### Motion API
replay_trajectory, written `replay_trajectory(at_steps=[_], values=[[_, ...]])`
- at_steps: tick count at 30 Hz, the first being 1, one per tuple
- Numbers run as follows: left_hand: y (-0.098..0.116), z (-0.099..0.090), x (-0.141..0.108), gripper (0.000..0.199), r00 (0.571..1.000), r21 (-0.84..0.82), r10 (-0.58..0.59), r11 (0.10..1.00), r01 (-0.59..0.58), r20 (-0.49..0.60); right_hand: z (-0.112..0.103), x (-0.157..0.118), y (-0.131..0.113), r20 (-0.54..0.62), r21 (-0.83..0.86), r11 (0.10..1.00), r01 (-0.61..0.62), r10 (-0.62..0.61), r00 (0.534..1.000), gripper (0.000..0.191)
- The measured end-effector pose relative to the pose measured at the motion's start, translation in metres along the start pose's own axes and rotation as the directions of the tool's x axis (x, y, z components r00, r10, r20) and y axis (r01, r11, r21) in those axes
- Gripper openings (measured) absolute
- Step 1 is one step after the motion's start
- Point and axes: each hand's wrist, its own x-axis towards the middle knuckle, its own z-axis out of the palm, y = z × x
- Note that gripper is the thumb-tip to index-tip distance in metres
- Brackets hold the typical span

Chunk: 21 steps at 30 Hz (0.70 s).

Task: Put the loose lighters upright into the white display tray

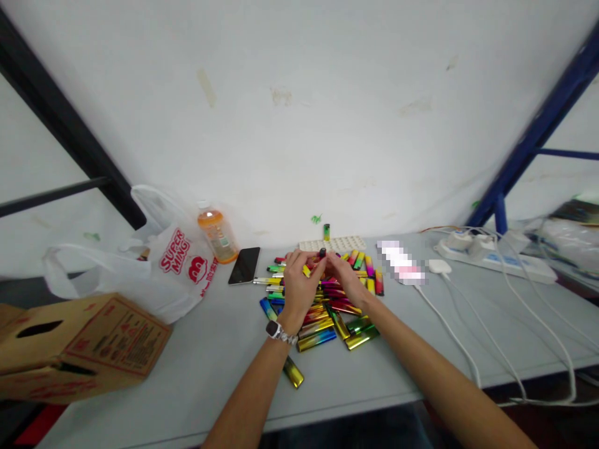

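Observation:
A small lighter (322,252) shows its dark top between my fingertips, the rest of it mostly hidden by my hands. My left hand (298,280), wearing a watch (276,331) at the wrist, pinches it from the left. Against its other side, the closed fingers of my right hand (345,278) meet it. Beneath both hands lies a loose pile of shiny multicoloured lighters (317,340). One yellow lighter (294,373) rests apart at the near side of the pile. Behind the hands, a green-yellow lighter (326,232) stands upright at a white tray with holes (353,242).
To the left are a dark phone (244,266), an orange drink bottle (218,234), a white plastic bag (175,284) and a cardboard box (103,349). On the right lie a lit phone (400,262), a white charger (438,267), trailing cables and a power strip (500,259). A wall stands behind.

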Motion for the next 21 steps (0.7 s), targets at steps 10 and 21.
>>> replay_trajectory(at_steps=[10,21], values=[[-0.014,-0.005,-0.005,0.011,0.971,-0.091,0.18,0.982,-0.168,0.154,0.0,-0.013,0.006,-0.035,0.27,0.955,-0.12,0.134,0.99,0.051],[-0.025,0.009,-0.015,0.017,0.942,-0.048,0.083,0.996,-0.071,0.325,-0.001,-0.013,0.011,-0.329,0.064,0.997,-0.039,0.058,0.942,0.053]])
